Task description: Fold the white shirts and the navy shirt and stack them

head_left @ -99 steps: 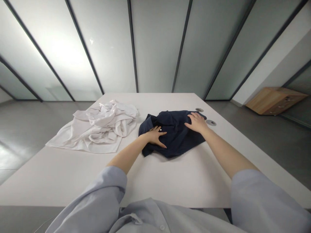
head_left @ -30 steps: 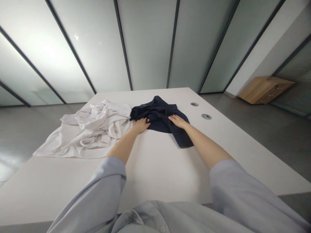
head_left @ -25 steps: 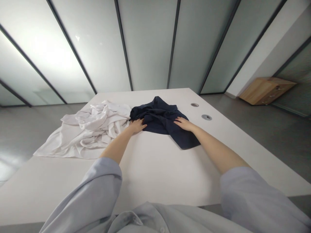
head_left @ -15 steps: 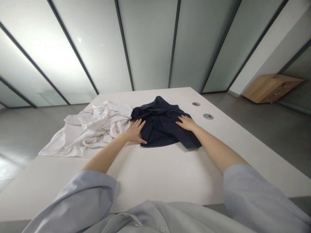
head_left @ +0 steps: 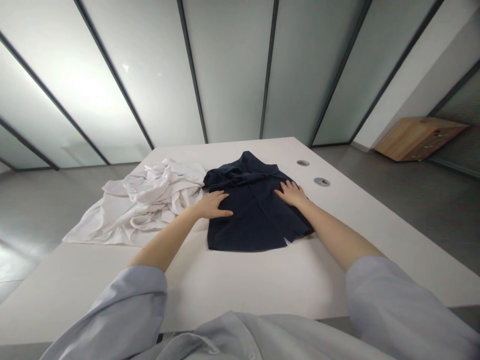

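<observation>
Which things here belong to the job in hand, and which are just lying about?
Looks in use:
navy garment, spread on the table
left hand, at its left edge
right hand, resting on its right side

Looks just lying about:
white cloth, heaped left of the navy garment
wooden cabinet, on the floor at right

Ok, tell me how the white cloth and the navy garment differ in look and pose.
Colour: the white cloth is pale, the navy garment very dark.
Pose: the white cloth is mostly crumpled; the navy garment's near part lies fairly flat, its far part bunched.
Spread: the white cloth spans more width in the picture than the navy garment.
Shared: both lie on the table, with folds showing.
</observation>
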### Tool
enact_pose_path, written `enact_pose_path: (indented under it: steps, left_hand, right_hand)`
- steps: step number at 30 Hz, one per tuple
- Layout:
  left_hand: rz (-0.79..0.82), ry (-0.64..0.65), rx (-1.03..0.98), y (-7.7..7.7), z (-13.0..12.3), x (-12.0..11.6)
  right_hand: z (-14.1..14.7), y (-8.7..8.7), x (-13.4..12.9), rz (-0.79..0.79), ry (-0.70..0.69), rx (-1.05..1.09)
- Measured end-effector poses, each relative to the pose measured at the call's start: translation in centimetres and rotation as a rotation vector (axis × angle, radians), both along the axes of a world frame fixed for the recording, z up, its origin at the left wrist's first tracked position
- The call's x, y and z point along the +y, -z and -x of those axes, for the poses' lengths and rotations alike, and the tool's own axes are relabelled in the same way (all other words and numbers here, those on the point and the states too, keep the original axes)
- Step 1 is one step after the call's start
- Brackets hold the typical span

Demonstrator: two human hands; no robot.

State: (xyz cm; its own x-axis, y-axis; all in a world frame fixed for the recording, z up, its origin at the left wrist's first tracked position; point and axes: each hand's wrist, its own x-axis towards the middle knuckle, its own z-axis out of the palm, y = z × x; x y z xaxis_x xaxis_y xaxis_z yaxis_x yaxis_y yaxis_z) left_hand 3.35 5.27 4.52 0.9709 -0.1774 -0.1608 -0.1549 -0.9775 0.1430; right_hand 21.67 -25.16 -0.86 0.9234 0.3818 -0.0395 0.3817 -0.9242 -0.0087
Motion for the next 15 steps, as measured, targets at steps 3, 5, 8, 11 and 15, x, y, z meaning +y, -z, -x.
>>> enact_pose_path:
  steps: [3, 5, 8, 11, 15]
  left_hand:
    - [0.028, -0.114, -0.054, 1.6, -2.4, -1.3]
    - [0.016, -0.188, -0.053, 2.8, -3.8, -2.1]
    - [-0.003, -0.273, -0.105, 4.3, -5.1, -2.9]
    - [-0.035, -0.279, -0.144, 5.1, -5.2, -3.2]
    - [-0.077, -0.235, -0.117, 5.2, -4.3, -3.3]
  right_hand:
    - [2.6, -0.1, 0.3, 0.069, 0.009, 0.022]
    - [4.3, -0.4, 0.2, 0.125, -0.018, 0.006]
    - [6.1, -1.7, -0.5, 0.18, -0.088, -0.026]
    - [6.5, -3.6, -0.9, 0.174, -0.114, -0.008]
    - [4.8, -4.6, -0.4, 0.028, -0.113, -0.058]
